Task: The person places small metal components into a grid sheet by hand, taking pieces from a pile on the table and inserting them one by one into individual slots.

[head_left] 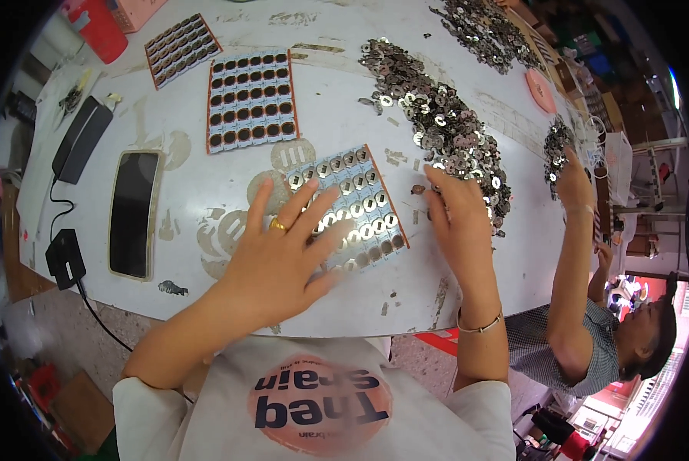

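The left hand point(279, 257), index finger a blur, covers part of the near panel point(386, 207), the right hand's point(461, 219) grip can't be read, and a pink box point(133, 11) is sliced by the top edge!

you wear a white t-shirt point(206, 430) with short, loose sleeves point(483, 407) that end on the upper arms. across its front sits a rounded, faded pinkish-red print point(321, 438) with bold navy lettering point(279, 413) over it, plus smaller dark lines of text, all upside down from your viewpoint. your left hand point(287, 250) carries a gold-coloured ring point(277, 223); a thin metallic bracelet point(480, 326) circles your right wrist point(476, 303).
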### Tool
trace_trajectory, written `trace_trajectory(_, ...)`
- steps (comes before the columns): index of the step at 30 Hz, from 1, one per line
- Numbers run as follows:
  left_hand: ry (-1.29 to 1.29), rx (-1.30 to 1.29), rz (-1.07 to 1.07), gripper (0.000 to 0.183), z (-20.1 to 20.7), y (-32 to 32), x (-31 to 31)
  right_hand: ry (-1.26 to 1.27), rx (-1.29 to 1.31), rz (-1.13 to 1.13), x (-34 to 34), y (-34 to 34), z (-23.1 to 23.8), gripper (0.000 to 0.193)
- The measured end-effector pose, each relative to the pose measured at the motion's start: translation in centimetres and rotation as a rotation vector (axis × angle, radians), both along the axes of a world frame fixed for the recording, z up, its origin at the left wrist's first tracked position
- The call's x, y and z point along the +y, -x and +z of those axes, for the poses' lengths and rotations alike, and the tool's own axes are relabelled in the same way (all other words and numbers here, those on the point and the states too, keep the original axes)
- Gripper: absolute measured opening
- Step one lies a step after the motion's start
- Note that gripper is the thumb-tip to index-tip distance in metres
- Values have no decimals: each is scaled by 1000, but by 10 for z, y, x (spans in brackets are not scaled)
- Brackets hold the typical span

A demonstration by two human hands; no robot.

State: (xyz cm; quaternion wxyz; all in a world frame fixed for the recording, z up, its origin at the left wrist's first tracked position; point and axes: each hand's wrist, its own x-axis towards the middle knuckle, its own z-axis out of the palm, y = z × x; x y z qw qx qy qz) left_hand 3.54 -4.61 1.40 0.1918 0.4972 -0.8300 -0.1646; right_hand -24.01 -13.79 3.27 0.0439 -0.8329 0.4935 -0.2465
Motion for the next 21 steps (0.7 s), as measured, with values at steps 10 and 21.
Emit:
trace_trajectory(10,200,-74,-76,44,-13,18,29,11,-9,133,-4,4,-8,24)
trace_trajectory(21,-639,936,134,16,24,17,12,-8,-333,416,67,-33,6,33)
